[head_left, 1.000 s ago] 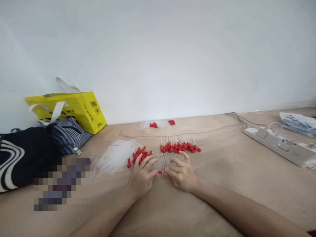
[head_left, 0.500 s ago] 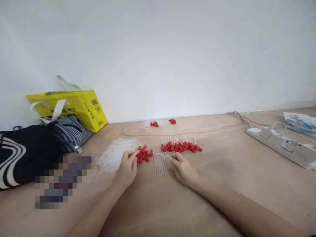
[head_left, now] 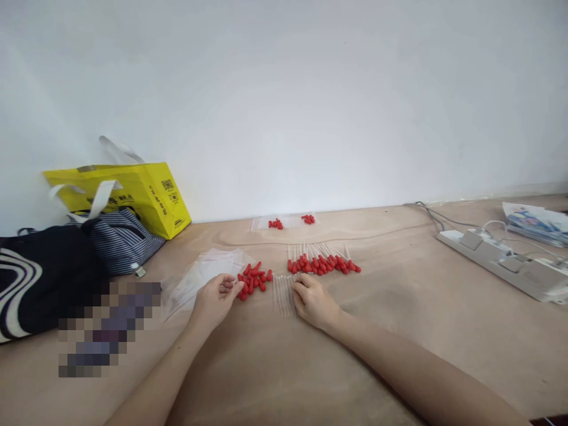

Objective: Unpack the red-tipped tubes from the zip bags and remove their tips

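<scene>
Red rubber bulbs (head_left: 255, 281) lie in a loose pile in front of me. My left hand (head_left: 216, 300) is at the pile's left edge, its thumb and fingers apart, the thumb tip close to a bulb. Just right of the pile, clear glass dropper tubes (head_left: 280, 296) lie side by side. My right hand (head_left: 317, 303) is over the right part of that row with fingers pinched together on a glass tube, which the hand mostly hides. Behind it, droppers with red bulbs (head_left: 326, 262) lie in a row, tubes pointing away from me.
Clear plastic bags (head_left: 199, 272) lie left of the bulbs. A bag (head_left: 288, 222) with red bulbs lies by the wall. Far left are a yellow bag (head_left: 155, 201), a striped pouch (head_left: 126, 239) and a black bag (head_left: 66, 272). A power strip (head_left: 497, 260) lies at right.
My left hand has drawn back slightly left from the bulb pile and its fingers have parted. My right hand has shifted a little left along the glass tubes.
</scene>
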The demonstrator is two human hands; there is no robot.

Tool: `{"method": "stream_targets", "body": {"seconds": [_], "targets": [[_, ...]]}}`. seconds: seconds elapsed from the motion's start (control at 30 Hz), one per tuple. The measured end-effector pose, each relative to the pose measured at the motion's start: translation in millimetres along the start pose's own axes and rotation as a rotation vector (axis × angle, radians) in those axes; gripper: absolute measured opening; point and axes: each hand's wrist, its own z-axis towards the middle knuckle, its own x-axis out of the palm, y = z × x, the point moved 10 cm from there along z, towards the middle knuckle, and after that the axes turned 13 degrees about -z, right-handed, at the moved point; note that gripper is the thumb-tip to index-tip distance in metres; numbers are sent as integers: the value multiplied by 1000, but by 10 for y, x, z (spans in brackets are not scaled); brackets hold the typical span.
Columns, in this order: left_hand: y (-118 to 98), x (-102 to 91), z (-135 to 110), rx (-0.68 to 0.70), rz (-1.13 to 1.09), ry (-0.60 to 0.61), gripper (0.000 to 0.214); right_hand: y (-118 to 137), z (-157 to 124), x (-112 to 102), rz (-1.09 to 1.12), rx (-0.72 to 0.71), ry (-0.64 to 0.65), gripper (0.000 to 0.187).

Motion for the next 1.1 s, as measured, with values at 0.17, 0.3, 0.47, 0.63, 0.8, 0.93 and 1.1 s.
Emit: {"method": "stream_targets", "body": {"seconds": [0.17, 0.3, 0.47, 0.63, 0.8, 0.93, 1.1], "targets": [[32, -130, 35, -18, -26, -55, 26, 44, -2, -18, 54, -12, 34, 13], [-80, -159, 50, 96, 101, -80, 22, 60, -8, -27, 38, 7, 88, 23], [-392, 164, 74, 281, 240, 27, 21, 38, -39, -153, 0, 1, 89, 25], [-536, 756, 271, 176, 435, 218, 22, -141, -164, -314, -12, 31, 62, 22], [-460, 1169, 658, -41, 496, 238, 33, -295, -237, -390, -20, 58, 62, 24], [-310, 1382, 851, -180, 529, 257, 33, -320, -213, -382, -1, 75, 82, 22], [-300, 1485, 874, -178, 485, 317, 24, -318, -200, -358, 37, 90, 100, 20]]}}
